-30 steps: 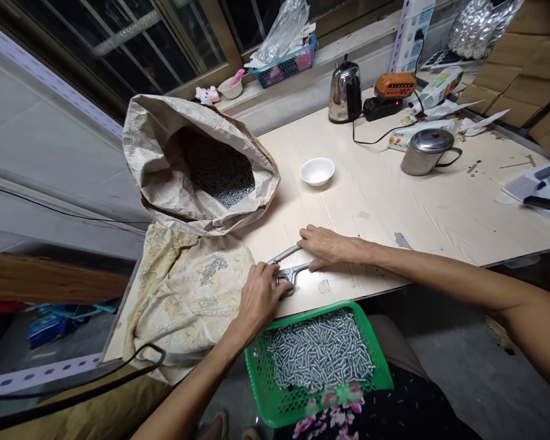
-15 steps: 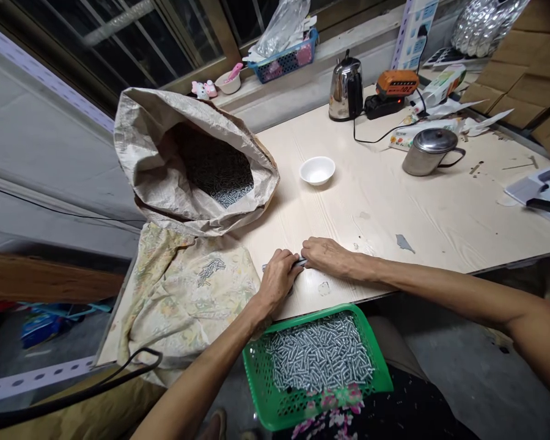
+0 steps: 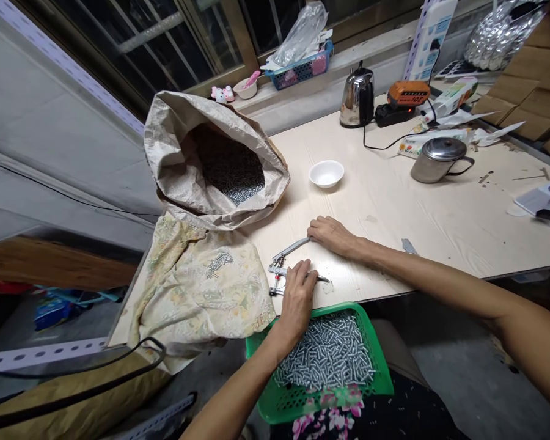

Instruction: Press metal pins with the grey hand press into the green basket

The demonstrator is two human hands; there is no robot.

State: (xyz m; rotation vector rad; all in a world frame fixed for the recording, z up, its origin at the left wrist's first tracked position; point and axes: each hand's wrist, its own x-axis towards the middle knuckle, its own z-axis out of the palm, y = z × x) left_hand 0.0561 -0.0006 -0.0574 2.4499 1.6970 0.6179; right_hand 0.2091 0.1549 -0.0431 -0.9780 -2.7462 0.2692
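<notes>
A grey plier-like hand tool (image 3: 291, 249) with a coil spring and a small red part lies on the table, its two handles spread apart; its exact kind is unclear. My left hand (image 3: 299, 293) is over the lower handle, fingers lying across it and gripping it. The curled fingers of my right hand (image 3: 332, 235) hold the end of the upper handle. Just below, a green basket (image 3: 381, 354) full of small silver screws (image 3: 334, 351) rests at my lap. To the left, a little pile of screws (image 3: 219, 264) lies on a floral cloth (image 3: 187, 305).
An open woven sack (image 3: 169, 153) with many screws inside stands behind the cloth. A white bowl (image 3: 326, 175) sits mid-table. Farther right are a kettle (image 3: 356, 101), an orange battery on a charger (image 3: 407, 95) and a lidded metal mug (image 3: 435, 162). The table's front edge runs close to my hands.
The tool's handles, hidden between my close-set hands before, now show spread wide. My right hand has moved up and away from my left hand. The camera view has shifted a little.
</notes>
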